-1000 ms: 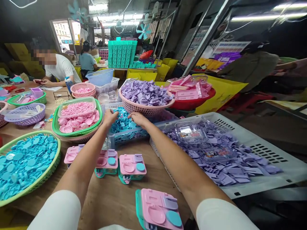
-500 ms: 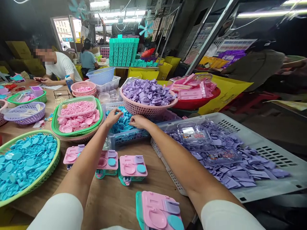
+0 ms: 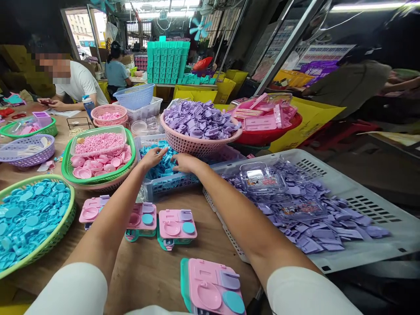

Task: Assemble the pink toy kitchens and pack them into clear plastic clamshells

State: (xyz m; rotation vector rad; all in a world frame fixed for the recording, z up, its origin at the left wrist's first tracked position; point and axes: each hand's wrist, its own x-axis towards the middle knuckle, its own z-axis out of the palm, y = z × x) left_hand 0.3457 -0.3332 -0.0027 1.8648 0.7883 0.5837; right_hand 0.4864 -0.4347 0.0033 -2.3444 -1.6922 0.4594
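Note:
Both arms stretch forward to a translucent blue crate (image 3: 173, 180) filled with small blue plastic pieces (image 3: 163, 169). My left hand (image 3: 153, 158) is over the crate's left part, fingers extended and apart, with no piece visible in them. From the right, my right hand (image 3: 186, 163) reaches in, its fingers slightly spread and touching the blue pieces; the fingertips are partly hidden. Close to my body lies a pink-and-teal toy case (image 3: 210, 294) with a purple flap and a blue disc. Beyond it sits a similar pink case (image 3: 172, 227), with others beside it, partly behind my left forearm.
A pink basket of purple pieces (image 3: 197, 142) overhangs the crate. At right, a grey crate (image 3: 364, 205) holds flat purple parts and clear covers. Leftward are a green basket of blue discs (image 3: 70, 210) and a green tray of pink pieces (image 3: 65, 168). People sit farther back.
My right hand's fingers have loosened from a closed shape and moved slightly left among the blue pieces. The left hand stays over the crate. The view has shifted slightly.

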